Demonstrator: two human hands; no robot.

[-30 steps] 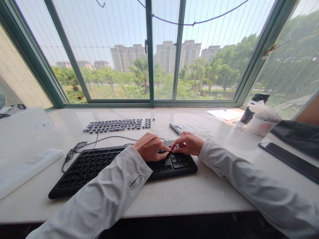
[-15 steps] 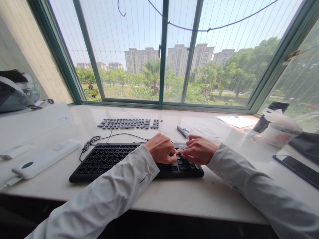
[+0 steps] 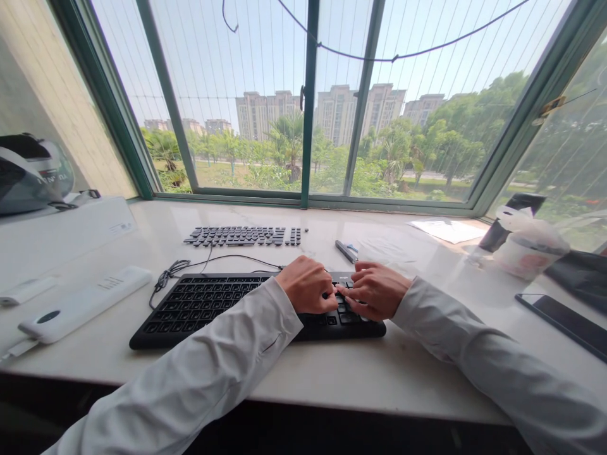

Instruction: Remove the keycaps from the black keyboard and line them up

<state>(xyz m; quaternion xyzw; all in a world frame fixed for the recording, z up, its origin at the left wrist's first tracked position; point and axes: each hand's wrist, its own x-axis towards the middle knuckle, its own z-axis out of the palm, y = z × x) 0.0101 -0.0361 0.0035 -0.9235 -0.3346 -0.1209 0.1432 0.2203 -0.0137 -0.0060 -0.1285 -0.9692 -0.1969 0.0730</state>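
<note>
- Black and low, the keyboard (image 3: pixel 213 306) lies flat near the front edge of the pale stone sill (image 3: pixel 332 373), its long side across the view, so both forearms can rest on the ledge while the hands work over its right end.
- Over that right-hand block of keys the left hand (image 3: pixel 307 285) is curled, knuckles up, fingertips pressed down at the keys; whether it pinches a keycap cannot be told, since the fingers hide the spot.
- At 3 o'clock of it, touching fingertip to fingertip, the right hand (image 3: pixel 377 291) is bent the same way, fingers drawn together over the same keys; what it has hold of, if anything, is hidden too.
- From the keyboard's far edge a black cable (image 3: pixel 199 264) runs toward 11 o'clock and ends in a loose bundle, clear of the hands.
- At 12 o'clock of the keyboard, well apart, loose black keycaps (image 3: pixel 244 236) sit in tidy rows, laid out like a keyboard's own rows.
- At 1 o'clock of the hands lies a small dark tool (image 3: pixel 346 251), near them and nothing between.
- At 9 o'clock a white bar-shaped device (image 3: pixel 85 304) lies slantwise; beyond it, a helmet (image 3: pixel 33 170) on a white box.
- At 3 o'clock, well apart: a bagged cup (image 3: pixel 528 243), a sheet of paper (image 3: pixel 448 230) and a dark phone (image 3: pixel 562 322).
- Nothing stands in the hands' way; only the left sleeve (image 3: pixel 213 373) covers part of the keyboard.
</note>
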